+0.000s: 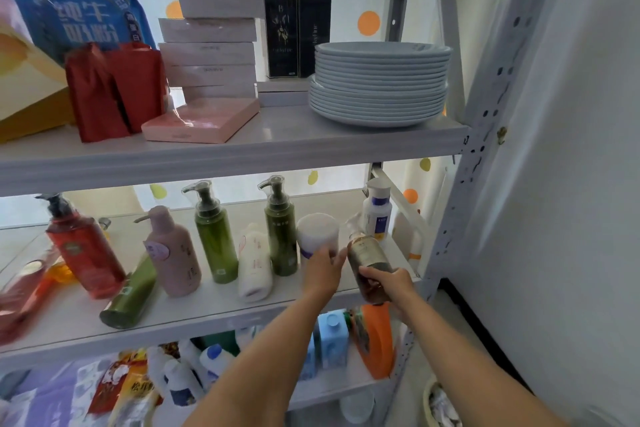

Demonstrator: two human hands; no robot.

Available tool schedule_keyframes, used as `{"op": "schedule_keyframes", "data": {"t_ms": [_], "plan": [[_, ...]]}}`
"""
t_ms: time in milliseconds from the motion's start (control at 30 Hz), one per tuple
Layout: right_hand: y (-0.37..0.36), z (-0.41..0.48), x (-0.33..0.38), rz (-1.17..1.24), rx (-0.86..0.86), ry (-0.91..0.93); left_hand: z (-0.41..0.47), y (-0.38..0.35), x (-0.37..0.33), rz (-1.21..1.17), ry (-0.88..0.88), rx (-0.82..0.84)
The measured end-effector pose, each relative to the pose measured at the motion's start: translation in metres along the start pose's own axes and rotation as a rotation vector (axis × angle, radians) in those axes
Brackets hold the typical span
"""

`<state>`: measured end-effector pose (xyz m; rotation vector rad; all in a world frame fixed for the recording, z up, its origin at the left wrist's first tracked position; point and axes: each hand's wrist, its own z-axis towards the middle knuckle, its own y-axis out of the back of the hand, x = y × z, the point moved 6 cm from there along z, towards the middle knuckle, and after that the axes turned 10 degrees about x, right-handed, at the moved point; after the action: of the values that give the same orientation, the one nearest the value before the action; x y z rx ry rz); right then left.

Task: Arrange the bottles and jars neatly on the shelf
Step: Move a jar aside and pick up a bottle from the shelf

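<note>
Lower right of the frame, over the middle shelf (207, 308), the right hand (386, 286) curls round the base of a tilted brown pump bottle (366, 255). Just left of it, the left hand (323, 270) rests nearly straight fingers on a white jar (317, 230) beside a green bottle (282, 239).

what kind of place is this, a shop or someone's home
Probably a home storage corner, not a shop: a slotted metal rack holds a mixed lot, with a stack of plates above, assorted toiletry pump bottles on the middle shelf, one brown bottle in the right hand, and detergent jugs below.
</note>
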<state>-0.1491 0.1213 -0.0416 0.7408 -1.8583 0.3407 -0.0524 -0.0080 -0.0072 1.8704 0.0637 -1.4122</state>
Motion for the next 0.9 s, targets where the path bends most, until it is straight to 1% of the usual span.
{"op": "schedule_keyframes", "data": {"t_ms": [67,133,200,267,300,367,467,533,600,700,767,900], "plan": [[-0.003,-0.014,-0.001,0.087,-0.003,0.046,-0.005,-0.019,0.008,-0.354,0.173,0.213],[-0.01,-0.025,-0.002,0.146,0.011,0.086,-0.012,-0.036,0.008,-0.597,0.24,0.382],[-0.021,-0.032,-0.002,0.164,0.009,0.108,-0.019,-0.044,0.006,-0.781,0.268,0.46],[-0.03,-0.037,-0.006,0.143,0.017,0.113,-0.023,-0.043,0.007,-0.949,0.277,0.476],[-0.036,-0.042,-0.006,0.119,0.043,0.113,-0.026,-0.04,0.009,-0.995,0.268,0.483],[-0.046,-0.049,-0.009,0.069,0.127,0.104,-0.03,-0.033,0.019,-1.027,0.251,0.491],[-0.062,-0.061,-0.01,0.044,0.316,0.068,-0.046,-0.018,0.04,-1.081,0.245,0.46],[-0.065,-0.063,-0.008,-0.081,0.358,0.052,-0.058,-0.01,0.056,-1.076,0.236,0.481],[-0.065,-0.058,-0.003,-0.266,0.277,0.071,-0.073,-0.001,0.069,-1.045,0.249,0.506],[-0.063,-0.048,0.016,-0.649,0.059,0.219,-0.09,0.013,0.093,-1.031,0.322,0.502],[-0.074,-0.047,0.031,-0.854,0.051,0.326,-0.097,0.022,0.101,-1.012,0.343,0.495],[-0.098,-0.035,0.058,-1.121,0.055,0.486,-0.101,0.037,0.111,-0.996,0.392,0.452]]}}
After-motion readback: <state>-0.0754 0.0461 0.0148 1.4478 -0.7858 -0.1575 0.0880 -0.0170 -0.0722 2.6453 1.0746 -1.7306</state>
